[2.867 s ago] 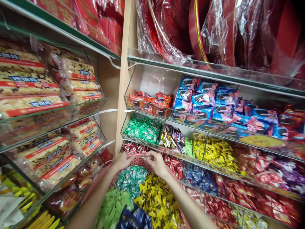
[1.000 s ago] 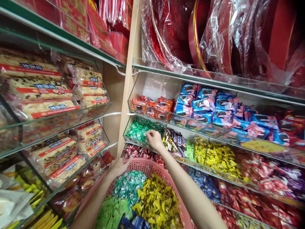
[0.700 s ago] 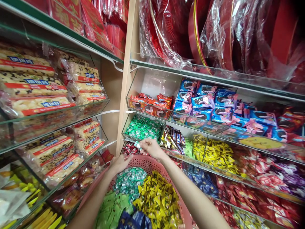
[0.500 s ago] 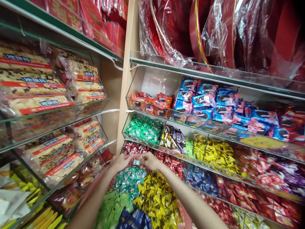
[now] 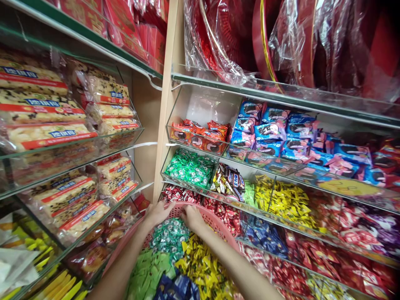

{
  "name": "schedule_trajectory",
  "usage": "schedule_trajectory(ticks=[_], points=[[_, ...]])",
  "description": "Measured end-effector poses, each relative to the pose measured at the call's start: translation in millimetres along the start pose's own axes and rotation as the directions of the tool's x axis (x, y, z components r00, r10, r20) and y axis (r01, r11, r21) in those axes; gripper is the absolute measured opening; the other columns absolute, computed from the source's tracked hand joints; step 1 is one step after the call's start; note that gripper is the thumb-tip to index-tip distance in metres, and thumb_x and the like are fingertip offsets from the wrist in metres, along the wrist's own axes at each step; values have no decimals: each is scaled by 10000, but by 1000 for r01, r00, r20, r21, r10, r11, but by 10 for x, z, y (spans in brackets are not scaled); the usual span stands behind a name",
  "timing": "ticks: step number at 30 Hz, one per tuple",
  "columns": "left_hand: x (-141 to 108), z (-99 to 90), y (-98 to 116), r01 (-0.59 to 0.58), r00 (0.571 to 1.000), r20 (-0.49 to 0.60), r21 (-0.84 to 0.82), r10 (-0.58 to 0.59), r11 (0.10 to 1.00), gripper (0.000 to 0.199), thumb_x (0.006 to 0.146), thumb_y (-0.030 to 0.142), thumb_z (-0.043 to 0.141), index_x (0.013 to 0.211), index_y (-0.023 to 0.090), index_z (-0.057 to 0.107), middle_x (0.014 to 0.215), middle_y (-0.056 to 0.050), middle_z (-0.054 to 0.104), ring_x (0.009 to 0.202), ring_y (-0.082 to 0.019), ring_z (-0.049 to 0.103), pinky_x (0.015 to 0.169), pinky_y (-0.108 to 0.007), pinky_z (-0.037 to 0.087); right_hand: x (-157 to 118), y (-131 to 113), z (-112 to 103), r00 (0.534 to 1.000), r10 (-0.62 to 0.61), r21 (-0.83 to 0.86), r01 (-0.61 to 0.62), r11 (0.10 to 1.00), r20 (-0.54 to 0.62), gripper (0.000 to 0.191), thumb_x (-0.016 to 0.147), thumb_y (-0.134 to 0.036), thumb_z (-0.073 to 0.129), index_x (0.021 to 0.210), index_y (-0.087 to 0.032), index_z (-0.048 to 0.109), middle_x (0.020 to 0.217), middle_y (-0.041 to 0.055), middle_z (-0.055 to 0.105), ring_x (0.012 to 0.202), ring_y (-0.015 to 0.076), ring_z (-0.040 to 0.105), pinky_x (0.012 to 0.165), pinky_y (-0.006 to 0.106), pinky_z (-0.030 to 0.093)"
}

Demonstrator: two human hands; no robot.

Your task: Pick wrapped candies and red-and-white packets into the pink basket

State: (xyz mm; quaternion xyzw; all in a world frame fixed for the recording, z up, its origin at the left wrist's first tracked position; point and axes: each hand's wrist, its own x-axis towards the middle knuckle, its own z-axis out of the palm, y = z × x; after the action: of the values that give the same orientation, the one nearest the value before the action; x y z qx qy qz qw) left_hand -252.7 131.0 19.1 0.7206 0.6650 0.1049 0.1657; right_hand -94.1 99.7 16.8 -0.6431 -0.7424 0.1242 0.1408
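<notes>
A pink perforated basket point(image 5: 218, 227) holds heaps of wrapped candy: teal-green point(image 5: 170, 237), light green point(image 5: 148, 268), yellow point(image 5: 204, 266) and dark blue point(image 5: 177, 287). My left hand point(image 5: 158, 213) is closed on the basket's far rim, left of its middle. Just right of it, my right hand point(image 5: 192, 217) is at the same rim above the green candy, its fingers bent and together; what they hold, if anything, is hidden.
Glass shelves on the right carry green candy point(image 5: 189, 166), yellow candy point(image 5: 281, 200), blue packets point(image 5: 270, 129) and red candy. Packaged pastries point(image 5: 53, 133) fill the left shelves. A wooden post point(image 5: 164, 104) stands between.
A small pale green candy seen between my hands is no longer visible there. My right hand has shifted slightly, and more of the basket's far rim shows.
</notes>
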Motion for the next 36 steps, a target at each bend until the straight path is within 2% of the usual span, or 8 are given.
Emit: schedule_trajectory(ticks=[4, 9, 11, 13, 19, 24, 30, 36], points=[[-12, -19, 3, 1, 1000, 3, -23, -1, 1000, 816, 670, 763, 150, 1048, 201, 604, 1005, -139, 638, 975, -327, 556, 808, -404, 401, -32, -184, -288, 995, -64, -74, 59, 996, -71, 245, 831, -261, 382, 854, -164, 606, 846, 96, 628, 803, 173, 570, 649, 240, 367], [16, -4, -21, -6, 1000, 24, -26, 7, 1000, 829, 667, 764, 120, 1057, 214, 603, 1015, -144, 632, 970, -348, 555, 796, -424, 402, 205, -402, -826, 955, -209, 84, 231, 969, -211, 232, 828, -313, 421, 865, -203, 621, 740, 19, 640, 668, 117, 550, 604, 201, 349], [22, 9, -41, -10, 1000, 16, -33, 11, 999, 843, 662, 767, 121, 1038, 196, 614, 1011, -155, 631, 977, -348, 550, 809, -423, 396, 394, -392, -1002, 937, -194, 103, 232, 967, -291, 201, 809, -293, 452, 862, -208, 626, 754, 11, 647, 684, 118, 552, 630, 205, 358], [23, 21, -62, -6, 1000, 7, -36, 6, 999, 855, 654, 773, 123, 1017, 183, 623, 1003, -164, 632, 978, -352, 548, 809, -424, 398, 600, -332, -1108, 937, -104, 105, 147, 984, -333, 166, 773, -267, 497, 844, -210, 637, 796, 17, 654, 735, 131, 563, 659, 215, 366], [29, 48, -88, 20, 1000, -3, -44, -20, 999, 812, 661, 764, 145, 981, 199, 632, 1003, -148, 636, 950, -356, 560, 786, -424, 412, 1022, -232, -1021, 951, 164, 122, -136, 983, -261, 135, 703, -288, 564, 767, -207, 653, 815, 43, 660, 784, 158, 583, 655, 230, 384], [50, 63, -105, -3, 1000, -17, -42, 2, 999, 755, 686, 731, 180, 930, 188, 644, 1003, -143, 638, 941, -341, 567, 773, -413, 420, 1096, -331, -852, 933, 195, 58, -186, 981, -303, 235, 668, -413, 578, 748, -203, 647, 850, 76, 648, 855, 207, 565, 683, 277, 392], [56, 35, -111, 33, 999, -21, -64, -34, 997, 751, 680, 736, 204, 986, 197, 630, 1011, -133, 639, 945, -330, 569, 788, -411, 417, 1103, -294, -773, 915, 188, 28, -191, 981, -356, 202, 684, -330, 551, 822, -203, 626, 935, 81, 614, 915, 209, 530, 721, 281, 386], [22, -14, -76, 52, 999, -11, -47, -53, 998, 790, 666, 754, 192, 988, 183, 632, 1022, -142, 633, 961, -324, 565, 797, -405, 418, 1101, -261, -799, 904, 224, 98, -202, 975, -365, 146, 712, -287, 530, 814, -199, 588, 853, 55, 614, 828, 169, 546, 687, 248, 377]])
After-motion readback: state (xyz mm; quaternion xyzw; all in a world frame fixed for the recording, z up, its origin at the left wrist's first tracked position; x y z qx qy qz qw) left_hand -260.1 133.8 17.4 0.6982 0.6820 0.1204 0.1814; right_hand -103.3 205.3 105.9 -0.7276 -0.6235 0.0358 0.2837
